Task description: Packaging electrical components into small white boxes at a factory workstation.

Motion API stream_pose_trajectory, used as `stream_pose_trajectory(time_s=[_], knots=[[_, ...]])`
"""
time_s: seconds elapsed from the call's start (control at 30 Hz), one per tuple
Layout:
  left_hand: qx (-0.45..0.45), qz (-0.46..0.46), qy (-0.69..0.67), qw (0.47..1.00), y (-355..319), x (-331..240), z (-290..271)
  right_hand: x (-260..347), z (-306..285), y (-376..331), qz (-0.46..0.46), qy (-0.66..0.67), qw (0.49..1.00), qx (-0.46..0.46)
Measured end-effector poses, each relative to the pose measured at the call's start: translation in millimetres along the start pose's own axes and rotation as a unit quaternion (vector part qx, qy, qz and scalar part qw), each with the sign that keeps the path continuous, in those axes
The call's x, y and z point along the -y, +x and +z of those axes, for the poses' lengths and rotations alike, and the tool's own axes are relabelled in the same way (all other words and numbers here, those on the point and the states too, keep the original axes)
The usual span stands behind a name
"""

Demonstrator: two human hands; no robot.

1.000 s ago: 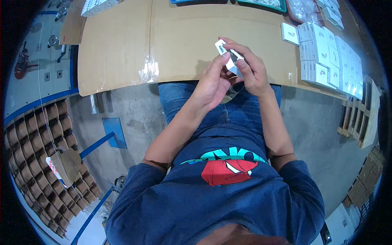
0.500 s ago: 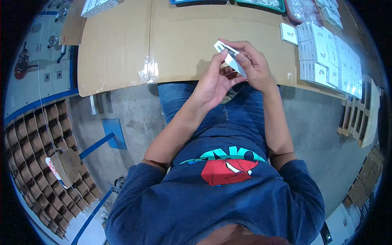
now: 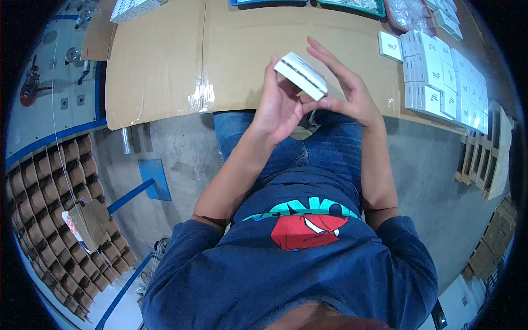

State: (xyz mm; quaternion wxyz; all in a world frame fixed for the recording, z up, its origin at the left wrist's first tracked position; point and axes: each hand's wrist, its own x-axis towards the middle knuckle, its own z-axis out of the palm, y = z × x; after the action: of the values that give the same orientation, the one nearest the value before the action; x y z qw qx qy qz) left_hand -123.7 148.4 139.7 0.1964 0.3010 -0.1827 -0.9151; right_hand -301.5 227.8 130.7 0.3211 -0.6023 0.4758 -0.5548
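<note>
Stacked boxes (image 3: 434, 77) sit along the counter's (image 3: 165, 66) right edge, trays (image 3: 352, 5) at its far edge. A small box (image 3: 301, 75) is between both hands above the near edge.

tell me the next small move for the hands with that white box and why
Probably closing the right hand onto the small white box to steady it. The left hand grips the box at its near end, tilted above the cardboard-covered table, while the right hand's fingers are spread, touching only its far corner. Finished white boxes are stacked to the right.
</note>
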Motion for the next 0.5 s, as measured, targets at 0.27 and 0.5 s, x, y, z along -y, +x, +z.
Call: stream_pose_trajectory(time_s=[0.27,0.5], knots=[[0.053,-0.070,0.041,0.995,-5.1,-6.9,-2.8,-2.1,-1.1,-2.7,0.084,0.041,0.995,0.032],[0.073,0.040,0.098,0.992,-18.1,3.1,22.2,9.7,11.9,3.0,0.039,-0.080,0.994,-0.065]])
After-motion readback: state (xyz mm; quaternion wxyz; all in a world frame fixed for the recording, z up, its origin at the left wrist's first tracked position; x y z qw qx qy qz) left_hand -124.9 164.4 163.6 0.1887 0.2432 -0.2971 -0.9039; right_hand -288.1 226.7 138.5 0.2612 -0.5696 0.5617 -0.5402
